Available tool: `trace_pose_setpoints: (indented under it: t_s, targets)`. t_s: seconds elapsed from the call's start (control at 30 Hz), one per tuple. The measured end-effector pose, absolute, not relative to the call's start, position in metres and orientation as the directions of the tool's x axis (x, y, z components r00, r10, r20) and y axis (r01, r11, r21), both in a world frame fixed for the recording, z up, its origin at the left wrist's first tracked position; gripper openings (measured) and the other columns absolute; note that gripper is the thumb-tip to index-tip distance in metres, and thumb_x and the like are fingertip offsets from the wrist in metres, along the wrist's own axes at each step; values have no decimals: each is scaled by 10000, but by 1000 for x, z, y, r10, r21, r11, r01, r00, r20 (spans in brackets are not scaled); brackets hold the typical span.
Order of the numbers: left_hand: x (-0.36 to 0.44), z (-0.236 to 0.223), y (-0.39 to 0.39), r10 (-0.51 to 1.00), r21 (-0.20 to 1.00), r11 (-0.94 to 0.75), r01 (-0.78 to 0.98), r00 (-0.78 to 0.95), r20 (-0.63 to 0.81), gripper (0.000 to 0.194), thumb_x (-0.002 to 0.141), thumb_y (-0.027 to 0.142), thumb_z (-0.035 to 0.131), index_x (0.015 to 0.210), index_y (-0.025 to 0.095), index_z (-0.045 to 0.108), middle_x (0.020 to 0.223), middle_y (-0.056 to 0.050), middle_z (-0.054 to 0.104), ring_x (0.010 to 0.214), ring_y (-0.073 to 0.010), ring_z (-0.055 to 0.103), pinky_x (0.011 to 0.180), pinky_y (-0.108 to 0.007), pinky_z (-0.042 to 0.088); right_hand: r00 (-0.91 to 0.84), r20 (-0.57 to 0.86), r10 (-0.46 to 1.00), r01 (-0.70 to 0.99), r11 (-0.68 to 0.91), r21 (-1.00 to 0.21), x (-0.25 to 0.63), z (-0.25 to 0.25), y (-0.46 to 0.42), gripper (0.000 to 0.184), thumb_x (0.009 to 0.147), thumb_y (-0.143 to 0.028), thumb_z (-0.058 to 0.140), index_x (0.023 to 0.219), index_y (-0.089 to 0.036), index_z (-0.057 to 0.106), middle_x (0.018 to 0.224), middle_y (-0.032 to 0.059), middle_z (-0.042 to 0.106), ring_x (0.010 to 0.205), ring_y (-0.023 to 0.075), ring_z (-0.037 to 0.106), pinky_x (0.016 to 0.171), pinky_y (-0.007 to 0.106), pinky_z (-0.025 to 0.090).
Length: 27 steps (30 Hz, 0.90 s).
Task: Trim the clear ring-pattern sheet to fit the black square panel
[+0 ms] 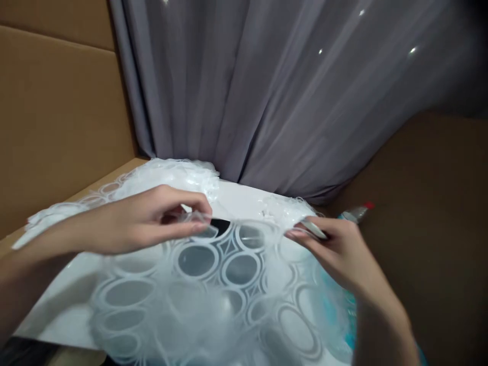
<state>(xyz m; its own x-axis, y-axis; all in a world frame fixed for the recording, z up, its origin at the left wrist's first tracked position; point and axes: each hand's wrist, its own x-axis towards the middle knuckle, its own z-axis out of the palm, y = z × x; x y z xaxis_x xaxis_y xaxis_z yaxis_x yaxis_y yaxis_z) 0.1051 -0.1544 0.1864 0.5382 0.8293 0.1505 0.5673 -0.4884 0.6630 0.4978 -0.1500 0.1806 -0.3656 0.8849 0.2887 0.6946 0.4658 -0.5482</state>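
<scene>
A translucent plastic sheet [240, 269] printed with white rings hangs between my hands, blurred towards its lower part. My left hand [152, 218] is closed, pinching the sheet's upper edge and a bit of clear film between thumb and fingers. On the other side, my right hand [335, 244] grips the sheet's upper right edge. A slim pale object [314, 229] also sits in the right hand's fingers; its kind is not clear. Behind my left hand lies a heap of similar ring-patterned plastic [168, 175] on the white table [240, 198].
A smaller pile of clear plastic scraps [290, 208] lies at the table's back. A clear bottle with a red cap [358, 212] stands at the right. Cardboard panels flank the table, left [61, 112] and right [430, 213]. A grey curtain [229, 91] hangs behind.
</scene>
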Motion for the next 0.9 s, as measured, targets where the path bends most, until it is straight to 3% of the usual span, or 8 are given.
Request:
trace_pose_setpoints:
  t_s: [0.07, 0.13, 0.2, 0.33, 0.53, 0.73, 0.9]
  targets:
    - [114, 158, -106, 778, 695, -474, 541, 626, 43, 322, 1057, 548, 633, 1105, 255, 760, 966, -13, 728, 788, -173, 649, 676, -271, 456, -395, 184, 900, 690, 423, -588, 496, 136, -104, 494, 1047, -570, 714, 749, -177, 718, 667, -17, 579, 634, 144, 487, 597, 271, 341]
    - [122, 111, -62, 803, 702, -438, 561, 596, 25, 362, 996, 573, 695, 1124, 238, 739, 978, -23, 731, 841, -196, 659, 728, -281, 456, -410, 87, 908, 715, 379, -587, 494, 84, -63, 449, 1032, -540, 733, 763, -181, 738, 692, -14, 614, 672, 156, 525, 634, 265, 350]
    - [129, 58, -31, 854, 706, -377, 599, 519, 15, 394, 940, 563, 726, 1119, 212, 723, 896, -29, 709, 804, -214, 645, 724, -297, 444, -257, 29, 966, 844, 238, -481, 492, 36, -37, 403, 992, -484, 784, 717, -196, 725, 674, -6, 641, 699, 171, 575, 664, 265, 339]
    - [136, -19, -1, 869, 720, -342, 604, 496, -3, 374, 949, 496, 673, 1166, 199, 742, 855, -44, 708, 781, -240, 659, 726, -321, 443, -94, 53, 994, 890, 108, -443, 489, -22, -24, 167, 1004, -307, 730, 878, -210, 779, 787, 62, 747, 759, 210, 650, 686, 281, 313]
    - [130, -58, 16, 887, 777, -328, 537, 459, 57, 312, 988, 422, 620, 1194, 242, 769, 982, -68, 770, 894, -260, 700, 846, -350, 475, -97, 91, 991, 828, 131, -545, 454, -42, -38, 333, 1125, -427, 535, 1034, -223, 782, 803, 36, 736, 757, 207, 651, 694, 281, 355]
    - [136, -89, 18, 911, 872, -290, 394, 394, 125, 287, 985, 397, 614, 1161, 240, 777, 1146, -84, 811, 1060, -288, 755, 954, -391, 538, -239, 52, 970, 733, 215, -645, 381, -67, -23, 212, 1037, -417, 707, 1135, -255, 802, 755, -22, 711, 714, 181, 640, 671, 257, 382]
    - [145, -106, 12, 928, 938, -250, 240, 336, 161, 347, 954, 359, 628, 1245, 210, 747, 1076, -86, 834, 1027, -278, 797, 937, -392, 591, -195, 61, 979, 737, 187, -650, 354, -80, -13, 221, 983, -412, 788, 1144, -260, 788, 773, -12, 720, 702, 191, 633, 663, 267, 353]
